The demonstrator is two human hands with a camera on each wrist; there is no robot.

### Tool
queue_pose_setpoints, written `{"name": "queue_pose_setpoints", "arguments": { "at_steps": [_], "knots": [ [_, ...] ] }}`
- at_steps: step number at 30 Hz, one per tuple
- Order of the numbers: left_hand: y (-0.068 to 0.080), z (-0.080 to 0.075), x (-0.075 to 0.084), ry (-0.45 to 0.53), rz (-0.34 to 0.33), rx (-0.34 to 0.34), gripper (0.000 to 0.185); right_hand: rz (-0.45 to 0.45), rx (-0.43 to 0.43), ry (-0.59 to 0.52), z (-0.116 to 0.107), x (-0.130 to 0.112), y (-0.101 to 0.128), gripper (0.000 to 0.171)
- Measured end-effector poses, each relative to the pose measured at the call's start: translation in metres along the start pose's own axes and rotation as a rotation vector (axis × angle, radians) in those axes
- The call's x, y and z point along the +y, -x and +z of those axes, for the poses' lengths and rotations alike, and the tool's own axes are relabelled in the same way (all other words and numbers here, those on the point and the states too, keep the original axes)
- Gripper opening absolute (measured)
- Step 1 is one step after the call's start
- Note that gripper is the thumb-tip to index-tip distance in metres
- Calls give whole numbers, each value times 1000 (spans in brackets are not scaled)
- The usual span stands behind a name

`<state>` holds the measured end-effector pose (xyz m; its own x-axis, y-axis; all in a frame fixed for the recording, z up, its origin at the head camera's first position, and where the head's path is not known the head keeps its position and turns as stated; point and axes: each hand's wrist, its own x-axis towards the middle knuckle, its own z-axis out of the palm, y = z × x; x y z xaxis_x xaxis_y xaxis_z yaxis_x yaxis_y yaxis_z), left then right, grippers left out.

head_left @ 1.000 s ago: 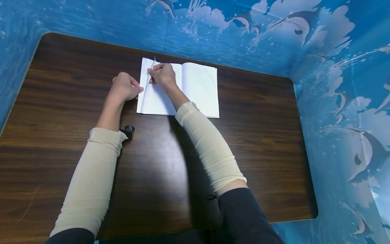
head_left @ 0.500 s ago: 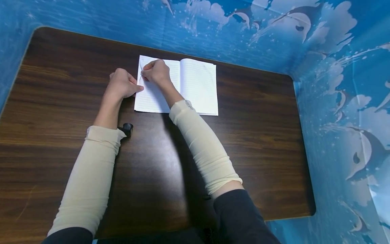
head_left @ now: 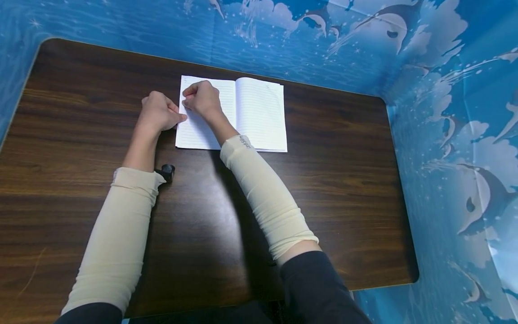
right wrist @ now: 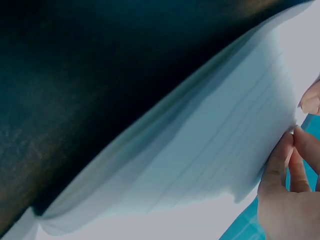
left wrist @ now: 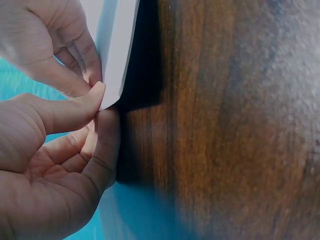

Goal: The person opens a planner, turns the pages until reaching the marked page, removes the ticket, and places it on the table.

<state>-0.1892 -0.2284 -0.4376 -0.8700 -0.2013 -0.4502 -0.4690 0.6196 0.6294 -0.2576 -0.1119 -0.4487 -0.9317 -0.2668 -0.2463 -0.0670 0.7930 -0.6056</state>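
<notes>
An open lined notebook (head_left: 261, 117) lies near the table's far edge, its left page (head_left: 202, 135) partly covered by my right hand (head_left: 202, 99). At its left edge, my left hand (head_left: 159, 112) pinches the sheets between thumb and fingers; the left wrist view shows the thumb on top of the paper edge (left wrist: 120, 55) and fingers below. In the right wrist view, the right hand's thumb and finger meet at the edge of a bowed lined page (right wrist: 220, 135), apparently pinching it, just above the left hand's grip.
The notebook and forearms are over a dark wood-grain table (head_left: 344, 189) with rounded corners. A small black device (head_left: 167, 173) sits at the left sleeve cuff. Blue dolphin-print sheeting (head_left: 449, 148) stands behind and to the right.
My right hand has carried a raised page leftward, and it lies down over the left side now. The left hand keeps its pinch at the edge. The view shifted slightly.
</notes>
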Motion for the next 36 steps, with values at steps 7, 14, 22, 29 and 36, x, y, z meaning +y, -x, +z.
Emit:
{"name": "queue_pose_setpoints", "arguments": {
  "at_steps": [7,14,22,29,36],
  "knots": [
    [0,4,3,7,5,0,27,16,-2,12,-4,2,2,16],
    [1,5,2,6,-16,-15,28,61,-106,-48,-18,6,2,27],
    [1,5,1,2,-28,2,31,86,-16,-32,-64,29,2,38],
    [2,2,1,-6,-19,8,33,209,72,-34,-116,57,3,42],
    [3,2,1,-4,-18,2,34,353,106,-130,-155,83,10,45]
  ]
}}
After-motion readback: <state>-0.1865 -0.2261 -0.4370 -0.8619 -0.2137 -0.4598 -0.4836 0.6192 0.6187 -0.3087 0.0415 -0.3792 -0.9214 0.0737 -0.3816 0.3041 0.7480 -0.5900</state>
